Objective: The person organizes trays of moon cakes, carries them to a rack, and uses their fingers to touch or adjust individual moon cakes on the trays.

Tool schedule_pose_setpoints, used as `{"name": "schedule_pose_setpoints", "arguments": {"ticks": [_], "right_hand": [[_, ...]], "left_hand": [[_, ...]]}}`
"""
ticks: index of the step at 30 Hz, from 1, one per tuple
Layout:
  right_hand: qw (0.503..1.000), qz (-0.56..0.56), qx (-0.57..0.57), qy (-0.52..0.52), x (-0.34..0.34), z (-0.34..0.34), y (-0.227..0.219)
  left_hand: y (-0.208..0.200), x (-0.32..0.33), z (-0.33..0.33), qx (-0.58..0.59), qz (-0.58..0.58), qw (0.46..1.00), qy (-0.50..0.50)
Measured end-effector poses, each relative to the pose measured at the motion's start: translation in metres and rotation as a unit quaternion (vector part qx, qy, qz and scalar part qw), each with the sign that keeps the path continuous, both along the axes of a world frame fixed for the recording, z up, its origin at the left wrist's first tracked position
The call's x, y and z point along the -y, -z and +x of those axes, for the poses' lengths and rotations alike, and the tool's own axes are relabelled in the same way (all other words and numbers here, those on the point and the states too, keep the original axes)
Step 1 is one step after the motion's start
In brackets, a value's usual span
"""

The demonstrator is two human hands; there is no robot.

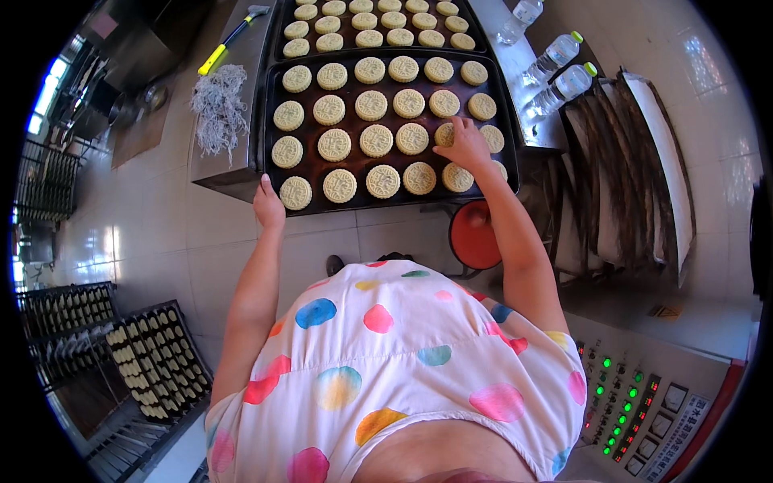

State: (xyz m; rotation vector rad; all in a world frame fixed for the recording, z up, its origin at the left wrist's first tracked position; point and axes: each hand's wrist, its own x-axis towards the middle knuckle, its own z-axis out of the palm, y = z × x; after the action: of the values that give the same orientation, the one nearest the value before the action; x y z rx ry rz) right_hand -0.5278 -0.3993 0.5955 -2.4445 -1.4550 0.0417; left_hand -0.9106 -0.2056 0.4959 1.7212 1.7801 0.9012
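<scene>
Right hand (465,146) covers part of the round cake (444,135) under it, can't tell the grip. Second cake (501,170), just below-right of it, is partly blocked; far tray (348,32) beyond gets chopped off.

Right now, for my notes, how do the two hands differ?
The left hand touches the rim of the near tray; the right hand reaches over it to a round cake. The left hand is outside the cake rows, the right hand among them. Both are bare.
</scene>
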Motion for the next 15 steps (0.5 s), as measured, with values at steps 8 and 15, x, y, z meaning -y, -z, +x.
{"name": "schedule_pose_setpoints", "arguments": {"ticks": [8, 15], "right_hand": [[0.992, -0.111, 0.036, -0.050, -0.017, 0.007, -0.009], [0.979, -0.150, 0.116, -0.080, -0.024, 0.001, -0.010]], "left_hand": [[0.000, 0.002, 0.000, -0.005, 0.012, 1.000, -0.005], [-0.003, 0.001, 0.000, -0.002, 0.006, 1.000, -0.001]]}}
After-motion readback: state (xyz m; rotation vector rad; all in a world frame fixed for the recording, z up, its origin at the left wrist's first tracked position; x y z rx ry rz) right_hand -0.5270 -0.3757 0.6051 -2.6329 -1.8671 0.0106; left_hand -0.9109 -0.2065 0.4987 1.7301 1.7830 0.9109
